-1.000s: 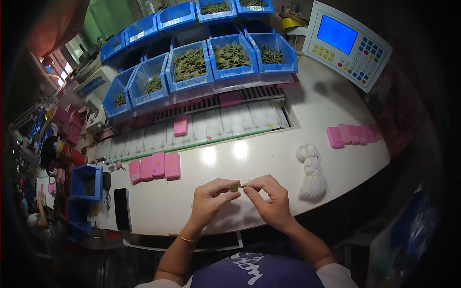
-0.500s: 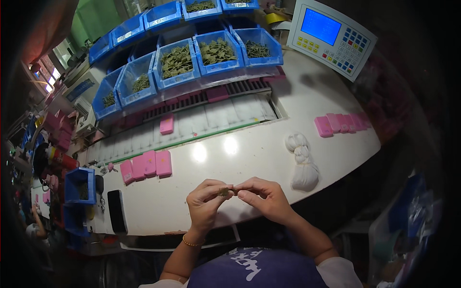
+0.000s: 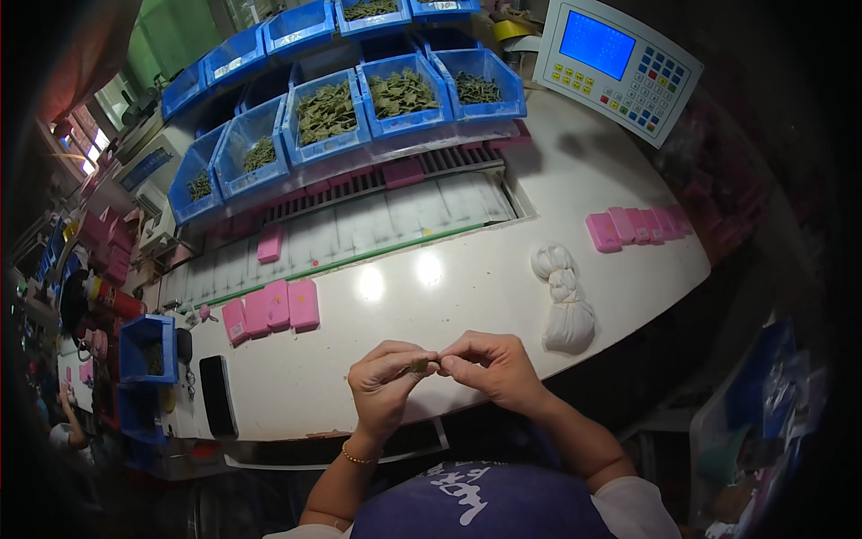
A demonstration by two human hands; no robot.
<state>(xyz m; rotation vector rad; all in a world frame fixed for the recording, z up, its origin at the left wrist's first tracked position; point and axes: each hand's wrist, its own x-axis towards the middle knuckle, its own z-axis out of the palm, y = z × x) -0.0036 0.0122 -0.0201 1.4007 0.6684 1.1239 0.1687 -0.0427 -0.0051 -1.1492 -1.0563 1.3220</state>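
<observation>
Above the near edge of the white table, my left hand (image 3: 381, 384) pinches a small dull-green piece (image 3: 419, 366) between thumb and fingers. The fingers of my right hand (image 3: 498, 370) are pinched together against its right end, fingertips close to those of the left. What the right fingertips grip is too small to make out clearly. Beyond the hands stand several blue bins; one bin (image 3: 289, 148) in the middle of the lower row holds flat green pieces (image 3: 326, 114) of similar colour.
A belt (image 3: 386, 216) crosses behind the table (image 3: 467, 287), carrying a pink box (image 3: 269, 243). More pink boxes (image 3: 303, 304) sit at left and others (image 3: 603, 233) at right. A knotted white cloth bundle (image 3: 567, 310), a phone (image 3: 217, 395) and a keypad display (image 3: 620, 67) surround the workspace.
The pink box on the belt has moved left. My hands stay nearly in place, with the right fingers shifted slightly and drawn closer together. The view has tilted a little.
</observation>
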